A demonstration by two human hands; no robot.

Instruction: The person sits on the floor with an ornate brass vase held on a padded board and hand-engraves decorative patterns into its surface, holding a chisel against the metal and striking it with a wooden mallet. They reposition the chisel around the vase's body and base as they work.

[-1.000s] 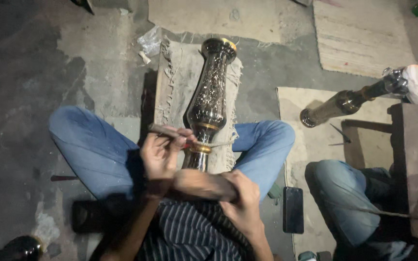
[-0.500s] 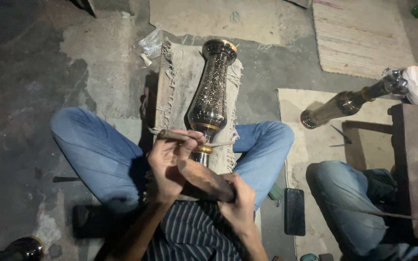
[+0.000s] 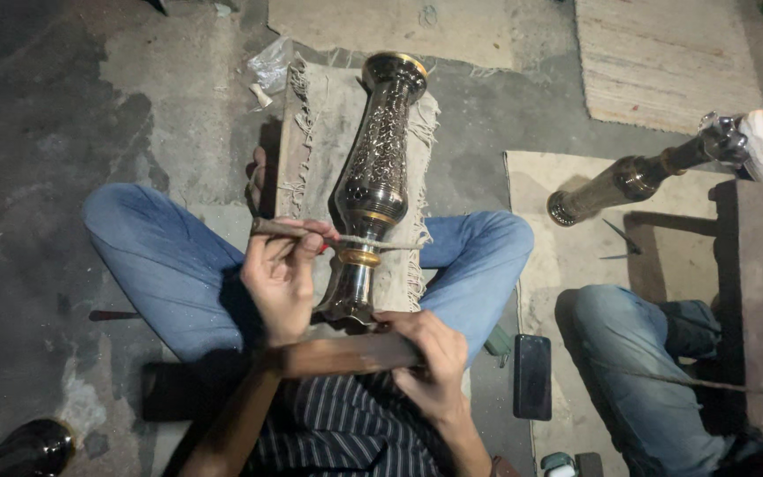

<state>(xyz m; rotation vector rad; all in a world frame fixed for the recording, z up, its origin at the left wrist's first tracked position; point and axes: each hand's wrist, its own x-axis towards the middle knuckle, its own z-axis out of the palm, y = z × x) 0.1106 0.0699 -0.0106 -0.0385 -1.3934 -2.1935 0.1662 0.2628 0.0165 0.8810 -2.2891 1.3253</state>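
Hands grip tools: left [image 3: 280, 274] pinches chisel [image 3: 328, 236] against vase [image 3: 377, 168], right [image 3: 430, 367] clasps wooden mallet [image 3: 342, 353].

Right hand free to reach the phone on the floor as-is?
Probably not freely: the right hand is gripping a wooden stick under the vase. The phone lies close beside the right knee, path unobstructed once it lets go.

You've got blue jeans [image 3: 169, 265] on, kinda faded at the knees, and a dark shirt [image 3: 346, 437] with thin pale vertical stripes. Your forearms are bare, no sleeves showing, nothing on either hand [image 3: 280, 278].
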